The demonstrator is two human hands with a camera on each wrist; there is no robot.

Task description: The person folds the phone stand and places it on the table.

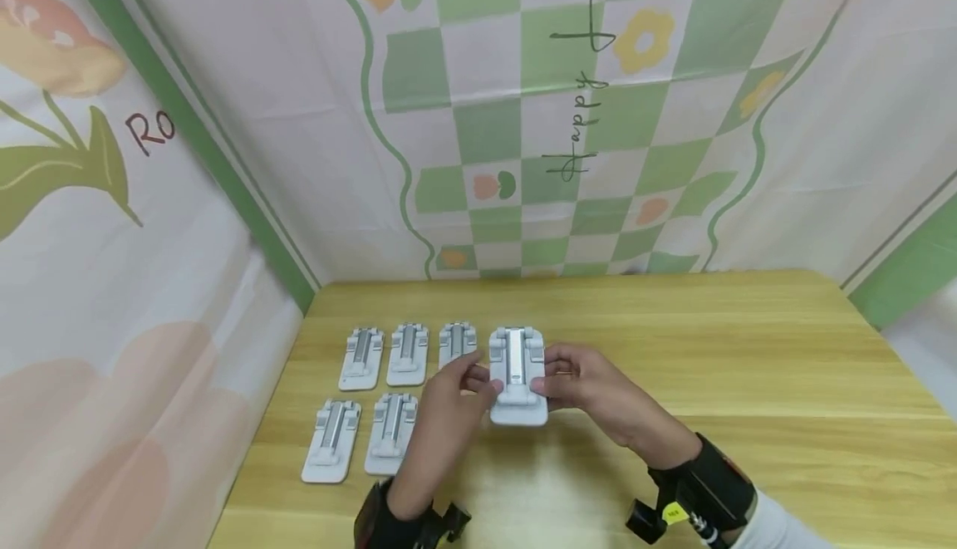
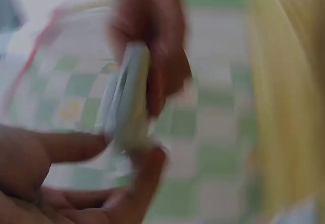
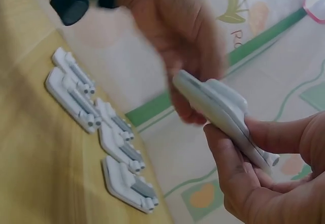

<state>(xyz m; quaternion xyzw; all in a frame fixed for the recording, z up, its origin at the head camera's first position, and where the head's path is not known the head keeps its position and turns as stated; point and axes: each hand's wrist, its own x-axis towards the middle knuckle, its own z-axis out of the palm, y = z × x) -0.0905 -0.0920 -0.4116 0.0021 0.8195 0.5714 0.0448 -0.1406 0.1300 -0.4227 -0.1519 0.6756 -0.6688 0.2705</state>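
A folded white phone stand (image 1: 517,399) with a grey hinged arm is held up over the table between both hands. My right hand (image 1: 594,391) pinches its right edge, thumb on the front face and fingers behind. At the opposite edge, my left hand (image 1: 451,408) holds it with thumb and fingertips. The left wrist view shows the stand (image 2: 129,102) edge-on and blurred, the left thumb and a finger at its lower end. In the right wrist view the stand (image 3: 218,107) is tilted in the right hand's grip, with the left hand blurred behind it.
Several matching folded stands (image 1: 362,358) lie in two rows on the left of the wooden table (image 1: 710,350). The left forearm partly covers the nearest ones. A patterned cloth (image 1: 486,134) hangs behind the table and another covers the left side.
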